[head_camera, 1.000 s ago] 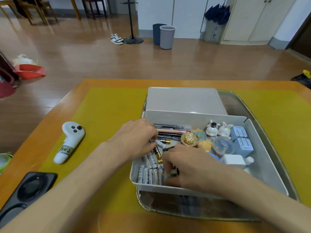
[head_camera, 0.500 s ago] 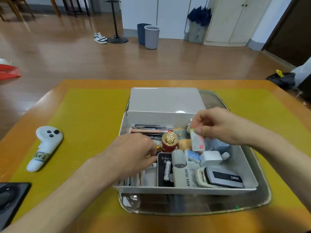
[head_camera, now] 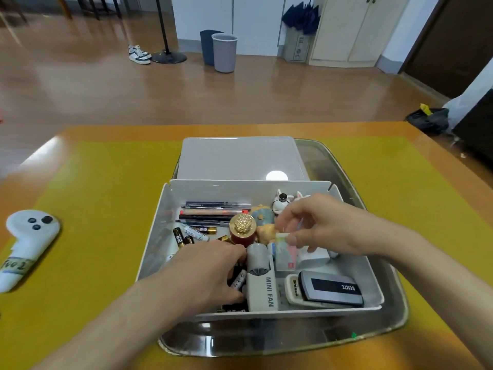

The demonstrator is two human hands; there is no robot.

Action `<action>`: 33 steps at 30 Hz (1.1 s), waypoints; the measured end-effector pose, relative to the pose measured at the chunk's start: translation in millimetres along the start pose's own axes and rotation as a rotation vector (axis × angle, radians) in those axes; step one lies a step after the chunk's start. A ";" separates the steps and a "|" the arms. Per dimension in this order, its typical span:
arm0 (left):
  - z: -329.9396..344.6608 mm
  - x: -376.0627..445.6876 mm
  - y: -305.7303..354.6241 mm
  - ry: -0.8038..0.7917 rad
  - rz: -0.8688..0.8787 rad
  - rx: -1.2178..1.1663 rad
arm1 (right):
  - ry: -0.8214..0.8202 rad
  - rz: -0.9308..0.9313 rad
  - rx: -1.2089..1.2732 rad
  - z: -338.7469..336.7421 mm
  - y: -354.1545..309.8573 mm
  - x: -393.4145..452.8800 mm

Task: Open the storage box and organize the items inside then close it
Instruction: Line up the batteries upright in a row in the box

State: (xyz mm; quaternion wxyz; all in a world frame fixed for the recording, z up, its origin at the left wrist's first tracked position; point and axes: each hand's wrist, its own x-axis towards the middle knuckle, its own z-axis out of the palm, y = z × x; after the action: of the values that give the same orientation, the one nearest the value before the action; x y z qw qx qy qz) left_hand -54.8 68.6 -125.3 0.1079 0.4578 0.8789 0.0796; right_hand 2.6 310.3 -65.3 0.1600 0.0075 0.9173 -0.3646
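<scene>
- bench (head_camera: 88, 134): glossy orange wood, rounded corners, matte yellow-green mat (head_camera: 112, 198) covering most of the top.
- metal tray (head_camera: 346, 188): shiny rounded rectangle on the mat, the storage box sits inside it.
- storage box (head_camera: 160, 231): white plastic, open, thin straight walls; flat white lid (head_camera: 240, 158) lies just behind it on the tray.
- white controller (head_camera: 25, 244): smooth, curved handle, dark buttons, well left of the box on the mat.
- left hand (head_camera: 205, 271): down in the box's near-left part, fingers curled over the batteries (head_camera: 197, 232); what the grip has hold of is hidden, cannot tell.
- right hand (head_camera: 320, 225): over the box's middle-right, pinch grip on a small card-like packet (head_camera: 285, 256), pale with a red strip, blurred.
- mini fan (head_camera: 260, 279): grey-white, cylindrical head, lettered body, near wall. Beside it a grey-black flat case (head_camera: 333, 288).
- pens (head_camera: 213, 212): thin, dark, stacked along the far wall.
- red jar (head_camera: 242, 231): ornate gold domed cap, upright mid-box; small figurines (head_camera: 280, 204) behind it.
- vs 0.5 s ago: right hand and packet are lower and nearer; left hand sits closer to the near wall.
</scene>
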 end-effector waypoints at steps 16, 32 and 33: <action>3.3 7.7 -6.2 -0.078 -0.015 -0.127 | 0.173 -0.248 -0.371 20.3 19.5 -25.8; -8.9 6.2 0.3 -0.094 -0.008 -0.118 | 0.161 -0.243 -0.420 11.4 18.8 -27.6; -9.1 5.7 0.2 -0.093 -0.009 -0.124 | 0.182 -0.243 -0.395 11.4 21.1 -28.6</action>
State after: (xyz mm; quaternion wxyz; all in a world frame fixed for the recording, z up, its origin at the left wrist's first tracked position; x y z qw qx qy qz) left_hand -60.2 73.1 -117.1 0.1771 0.4497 0.8683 0.1120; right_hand 35.8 321.0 -78.6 0.0302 -0.1015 0.9756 -0.1924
